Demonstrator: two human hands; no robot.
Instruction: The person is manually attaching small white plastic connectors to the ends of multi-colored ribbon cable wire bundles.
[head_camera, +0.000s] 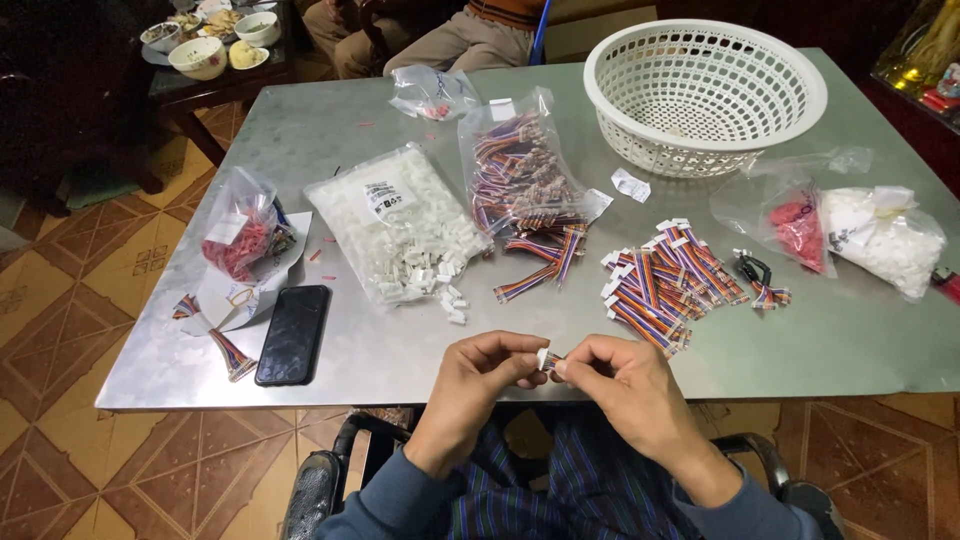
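Grey tabletop (400, 350). White plastic basket (705, 95) at far right. Black phone (293, 333) lies flat near the left front edge, a bag of red parts (238, 235) just behind it. Bowls of food (205, 45) on a dark side table, far left. Seated person's knees (450, 45) beyond the far edge.

connector (545, 359): mostly hidden by fingers (520, 352) | red object (947, 284): cut off, right edge
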